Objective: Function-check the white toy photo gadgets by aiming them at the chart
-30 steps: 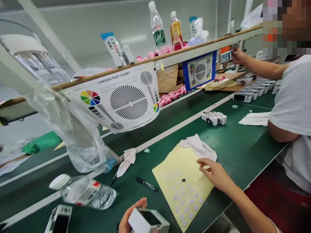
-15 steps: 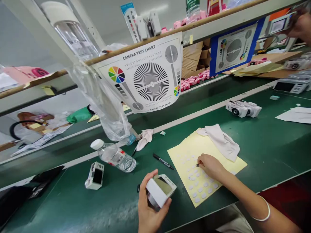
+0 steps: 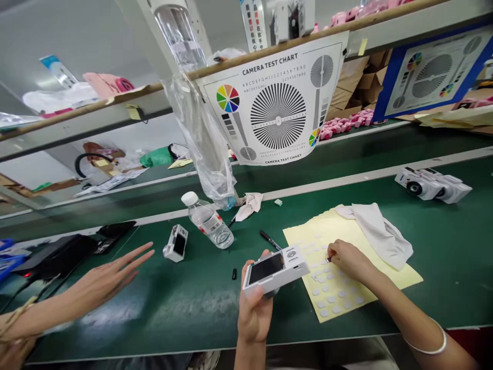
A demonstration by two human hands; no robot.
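Note:
My left hand (image 3: 254,313) grips a white digital camera (image 3: 275,271), its dark screen turned up toward me and the lens side underneath. Over a yellow sheet (image 3: 400,280) dotted with small white pads (image 3: 342,294), my right hand (image 3: 348,259) is pinched on a small dark and shiny piece, too tiny to name. A crumpled white cloth (image 3: 379,234) lies on the sheet's far right part. Just behind the held camera is a black marker (image 3: 269,239), partly hidden. Its likely cap, a short black piece (image 3: 234,274), lies to the left.
A co-worker's open hand (image 3: 115,277) reaches in from the left toward another white camera (image 3: 176,243). A water bottle (image 3: 210,222) stands tilted in view behind. Two white cameras (image 3: 431,185) sit at right. Camera test charts (image 3: 278,115) hang from the shelf.
My view has swung left. The camera in my left hand has turned so its screen and ported side show. A co-worker's hand has come in at left. My right hand keeps its pinch.

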